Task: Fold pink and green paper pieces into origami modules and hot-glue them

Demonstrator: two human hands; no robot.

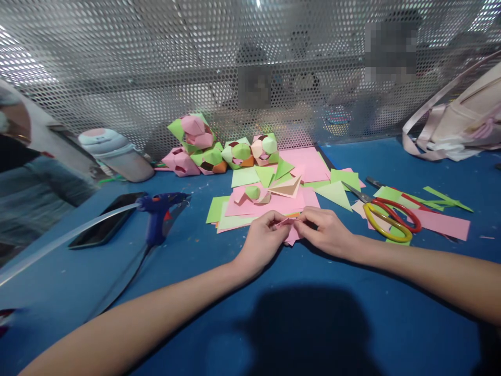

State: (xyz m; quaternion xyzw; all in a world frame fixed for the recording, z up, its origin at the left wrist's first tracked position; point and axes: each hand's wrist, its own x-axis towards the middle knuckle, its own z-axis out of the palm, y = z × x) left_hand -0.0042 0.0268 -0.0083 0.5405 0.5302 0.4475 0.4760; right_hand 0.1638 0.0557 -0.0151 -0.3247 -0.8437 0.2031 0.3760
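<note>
My left hand (263,241) and my right hand (327,232) meet over the blue table (274,313), each pinching an end of a small folded pink paper piece (288,223). The fingers of both hands are closed on it. Just behind them lies a heap of pink and green paper sheets (274,198) with a small folded pink and green shape (252,194) on top. Several finished paper flower balls (219,149) in pink, green and orange stand in a row at the back.
Scissors with yellow and red handles (385,214) lie on paper scraps to the right. A blue glue gun (158,209) and a black phone (105,219) lie left. A capped bottle (117,151) lies at back left, a pink bag (462,120) at back right. A perforated metal screen (195,57) stands behind.
</note>
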